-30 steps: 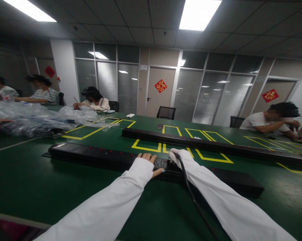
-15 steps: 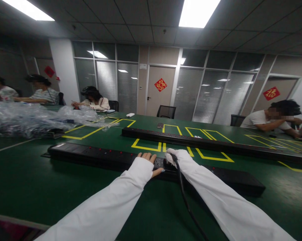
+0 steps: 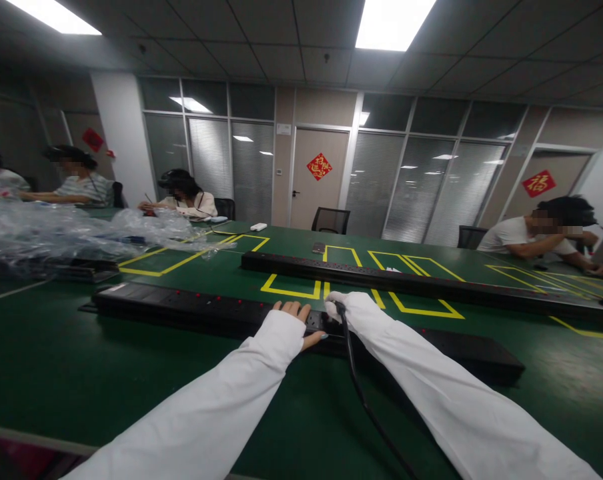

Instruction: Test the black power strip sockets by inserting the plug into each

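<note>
A long black power strip (image 3: 181,310) with red switches lies across the green table in front of me. My left hand (image 3: 294,317), bare, grips its middle, fingers over the top and thumb along the near edge. Just to the right, my right hand (image 3: 337,303), in a white glove, is closed on a black plug (image 3: 339,311) over the strip's sockets. From the plug a black cable (image 3: 359,387) hangs toward me and runs off the bottom. Whether the plug's pins sit in a socket is hidden by the glove.
Behind lies a second long black power strip (image 3: 411,283), across yellow tape outlines (image 3: 291,293). Crumpled clear plastic bags (image 3: 71,230) are heaped at the left. A white object (image 3: 258,227) and a small dark phone-like object (image 3: 319,248) rest farther back. Several people sit around the table.
My right hand and the plug have shifted slightly left, and the upper cable hangs more upright. My left hand keeps its grip on the strip. The whole view has moved a little.
</note>
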Available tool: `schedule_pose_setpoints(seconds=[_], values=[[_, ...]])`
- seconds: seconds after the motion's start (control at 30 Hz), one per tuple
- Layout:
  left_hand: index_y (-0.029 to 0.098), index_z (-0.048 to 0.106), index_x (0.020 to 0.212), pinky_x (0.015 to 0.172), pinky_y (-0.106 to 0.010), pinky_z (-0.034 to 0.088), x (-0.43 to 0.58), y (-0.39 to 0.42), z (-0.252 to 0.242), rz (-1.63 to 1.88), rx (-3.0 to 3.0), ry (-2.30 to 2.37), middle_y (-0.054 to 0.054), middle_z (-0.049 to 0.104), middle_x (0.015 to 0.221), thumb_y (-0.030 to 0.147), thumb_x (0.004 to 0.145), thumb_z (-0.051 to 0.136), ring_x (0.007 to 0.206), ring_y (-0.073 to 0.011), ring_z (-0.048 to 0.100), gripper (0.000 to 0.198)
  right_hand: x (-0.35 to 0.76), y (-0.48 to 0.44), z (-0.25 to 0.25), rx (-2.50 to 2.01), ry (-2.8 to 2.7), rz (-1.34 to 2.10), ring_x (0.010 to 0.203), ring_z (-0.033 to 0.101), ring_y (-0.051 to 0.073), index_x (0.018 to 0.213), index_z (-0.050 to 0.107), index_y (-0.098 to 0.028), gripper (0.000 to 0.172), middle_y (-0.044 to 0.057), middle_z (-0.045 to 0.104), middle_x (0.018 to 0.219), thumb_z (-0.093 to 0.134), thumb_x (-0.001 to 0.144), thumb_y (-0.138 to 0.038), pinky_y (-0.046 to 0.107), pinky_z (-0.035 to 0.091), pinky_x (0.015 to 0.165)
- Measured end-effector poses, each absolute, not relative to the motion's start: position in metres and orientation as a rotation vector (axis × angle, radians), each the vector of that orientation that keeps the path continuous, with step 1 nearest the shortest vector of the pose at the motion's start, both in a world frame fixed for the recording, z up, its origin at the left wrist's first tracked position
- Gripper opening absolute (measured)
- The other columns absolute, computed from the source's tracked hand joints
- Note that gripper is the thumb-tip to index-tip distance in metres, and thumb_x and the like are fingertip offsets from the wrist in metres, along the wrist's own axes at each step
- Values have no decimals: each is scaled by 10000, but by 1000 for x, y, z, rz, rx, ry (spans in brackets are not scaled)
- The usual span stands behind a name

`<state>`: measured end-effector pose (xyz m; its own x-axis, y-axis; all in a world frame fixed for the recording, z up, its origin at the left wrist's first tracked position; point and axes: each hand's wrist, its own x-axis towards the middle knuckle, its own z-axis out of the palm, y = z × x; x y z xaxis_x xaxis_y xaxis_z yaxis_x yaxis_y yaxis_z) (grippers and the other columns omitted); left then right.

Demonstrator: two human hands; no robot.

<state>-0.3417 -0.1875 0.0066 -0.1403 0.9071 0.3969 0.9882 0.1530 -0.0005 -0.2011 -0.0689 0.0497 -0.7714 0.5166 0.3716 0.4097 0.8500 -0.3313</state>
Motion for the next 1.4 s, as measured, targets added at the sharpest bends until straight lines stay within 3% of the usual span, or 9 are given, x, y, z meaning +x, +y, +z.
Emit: schedule_pose_setpoints(seconds=[0.33, 0.6, 1.17, 1.4], values=[[143, 517, 1189, 933, -478, 310, -346, -180, -1, -354, -1801, -2110, -163, 572, 1105, 677, 755, 417, 1028, -327, 506, 695, -198, -72, 45, -581, -2537, -80, 527, 536, 129, 1040, 650, -222, 332, 14, 597, 577, 442, 811, -343, 227, 382, 545], [147, 503, 1209, 944, -477, 298, -344, -181, 2, -346, -1807, -2133, -162, 562, 1127, 678, 757, 407, 1045, -333, 496, 705, -197, -76, 47, -599, -2553, -146, 535, 541, 138, 1122, 631, -232, 379, 11, 584, 565, 459, 803, -345, 230, 394, 550], [142, 514, 1190, 947, -469, 315, -343, -184, 3, -343, -1794, -2117, -164, 571, 1108, 670, 767, 397, 1040, -316, 505, 686, -199, -68, 58, -594, -2720, 243, 521, 549, 120, 1110, 612, -229, 364, 12, 621, 611, 387, 844, -336, 218, 398, 533], [150, 513, 1185, 961, -485, 295, -343, -183, 3, -356, -1802, -2129, -166, 551, 1149, 670, 758, 414, 1064, -326, 490, 680, -200, -52, 56, -577, -2769, 537, 652, 588, 139, 1076, 627, -214, 386, 23, 658, 754, 397, 848, -425, 228, 430, 605]])
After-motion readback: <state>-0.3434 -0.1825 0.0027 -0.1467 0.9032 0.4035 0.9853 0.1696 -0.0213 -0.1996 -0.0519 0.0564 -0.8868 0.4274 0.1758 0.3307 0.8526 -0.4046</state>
